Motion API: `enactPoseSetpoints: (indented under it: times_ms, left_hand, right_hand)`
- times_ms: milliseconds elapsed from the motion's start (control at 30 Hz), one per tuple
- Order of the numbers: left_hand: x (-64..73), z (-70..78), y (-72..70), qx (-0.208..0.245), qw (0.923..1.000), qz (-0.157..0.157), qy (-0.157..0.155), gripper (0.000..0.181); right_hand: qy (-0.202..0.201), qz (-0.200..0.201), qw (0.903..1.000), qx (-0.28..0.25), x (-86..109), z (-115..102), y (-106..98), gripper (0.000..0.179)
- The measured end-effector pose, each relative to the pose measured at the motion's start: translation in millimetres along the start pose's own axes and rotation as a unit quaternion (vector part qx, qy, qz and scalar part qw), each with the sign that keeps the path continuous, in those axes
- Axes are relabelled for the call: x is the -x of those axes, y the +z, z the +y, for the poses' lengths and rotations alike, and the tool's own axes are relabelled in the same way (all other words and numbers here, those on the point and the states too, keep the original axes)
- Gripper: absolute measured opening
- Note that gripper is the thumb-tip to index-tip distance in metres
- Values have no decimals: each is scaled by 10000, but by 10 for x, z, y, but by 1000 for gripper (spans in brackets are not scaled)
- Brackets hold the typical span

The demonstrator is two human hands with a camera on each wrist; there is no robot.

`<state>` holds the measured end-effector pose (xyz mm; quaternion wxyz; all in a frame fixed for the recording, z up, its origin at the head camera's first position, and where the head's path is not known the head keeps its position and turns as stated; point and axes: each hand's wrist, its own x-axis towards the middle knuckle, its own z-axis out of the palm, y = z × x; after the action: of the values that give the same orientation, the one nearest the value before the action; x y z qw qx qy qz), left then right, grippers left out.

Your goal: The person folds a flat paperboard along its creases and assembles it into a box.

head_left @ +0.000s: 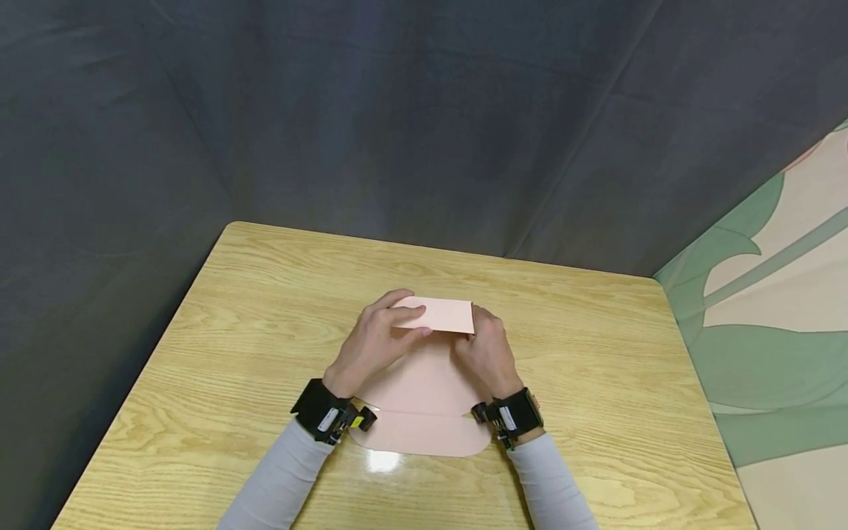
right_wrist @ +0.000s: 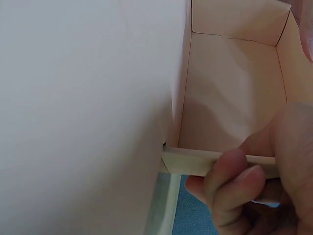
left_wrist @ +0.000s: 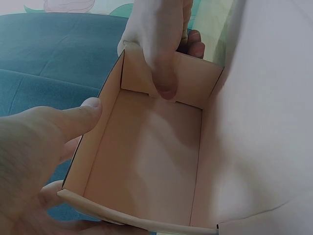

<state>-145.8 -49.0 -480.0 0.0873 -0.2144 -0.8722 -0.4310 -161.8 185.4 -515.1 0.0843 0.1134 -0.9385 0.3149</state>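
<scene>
A pale pink cardboard box (head_left: pixel 445 315) with its lid flap (head_left: pixel 424 390) folded back is held tilted over the table, its open inside turned toward the person. My left hand (head_left: pixel 374 335) holds the box's left end, fingers spread over the outer wall and round the end. At the opposite end my right hand (head_left: pixel 490 352) pinches the short end wall (left_wrist: pixel 195 73), thumb inside and fingers outside. The right wrist view shows this pinch, with several curled fingers (right_wrist: pixel 237 181) against the wall. The box floor (left_wrist: pixel 146 152) is bare.
A wood-grain table (head_left: pixel 596 383) lies beneath the hands. Dark curtain-like fabric (head_left: pixel 397 132) hangs behind it and to the left. On the right is a cloth with a green leaf pattern (head_left: pixel 782 361). Both wrists carry black camera mounts (head_left: pixel 520 414).
</scene>
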Motion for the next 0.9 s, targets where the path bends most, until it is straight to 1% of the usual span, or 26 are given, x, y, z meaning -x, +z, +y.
enactPoseSetpoints:
  times_ms: [267,433,633,767,900]
  left_hand:
    - [-19,14,-23,9,10000,15,-4,42]
    - [-26,20,-28,11,10000,59,35,41]
    - [-12,15,-2,-79,9998,142,78,40]
    - [-4,24,8,-95,9999,114,45,41]
    - [1,34,15,-80,9999,106,38,41]
  right_hand:
    - [-92,130,9999,-8,-34,-6,10,50]
    - [-51,267,9996,-19,-32,-13,32,50]
    - [119,345,9993,-29,-12,-30,45,46]
    - [342,352,9987,-117,12,-31,40,44]
    - [453,353,9983,-47,26,-33,36,41]
